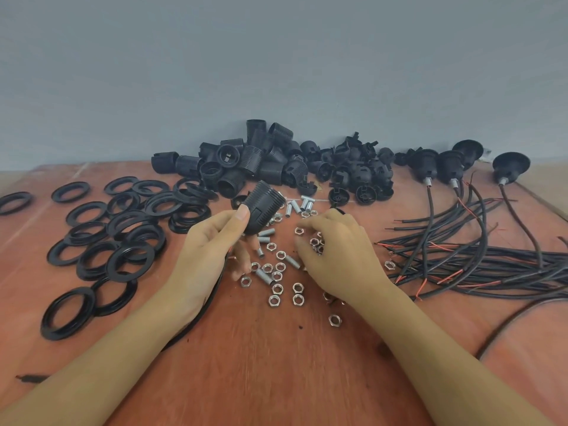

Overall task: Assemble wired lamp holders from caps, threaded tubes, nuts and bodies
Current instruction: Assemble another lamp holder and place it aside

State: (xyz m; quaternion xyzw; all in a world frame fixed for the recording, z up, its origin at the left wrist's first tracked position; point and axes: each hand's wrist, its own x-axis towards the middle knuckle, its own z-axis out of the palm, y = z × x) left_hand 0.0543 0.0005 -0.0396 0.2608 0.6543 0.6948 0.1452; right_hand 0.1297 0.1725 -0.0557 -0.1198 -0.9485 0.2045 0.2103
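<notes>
Body (263,207) is in the left hand (212,244), thumb and fingers wrapped round its lower end. Threaded end points up and away, held just above the board (276,379), centre of the work area. A black cable (187,329) runs out from under that palm along the wrist; can't tell if it's wired into the body. Right hand (335,256) is down on the nuts (276,276) with fingers curled over them and tips hidden, so I can't tell if it has one pinched or is only sorting. Tubes (299,206) lie mixed in with the nuts, just beyond both hands. Behind them is the heap of spare bodies (246,162) against the wall (276,72), with caps (353,173) heaped to its right. Progress, my read: a few finished holders (427,164) stand at the back right, leads trailing down into the loose wires (491,262). So a handful are done and the bulk is not. This unit looks mid-build: body in hand, nut or tube pick under way, no cap visibly on it. Every pile has plenty of stock and the wire bundle is large, so many units remain. Rings (123,229) are spread across the left side, neither hand on them.
</notes>
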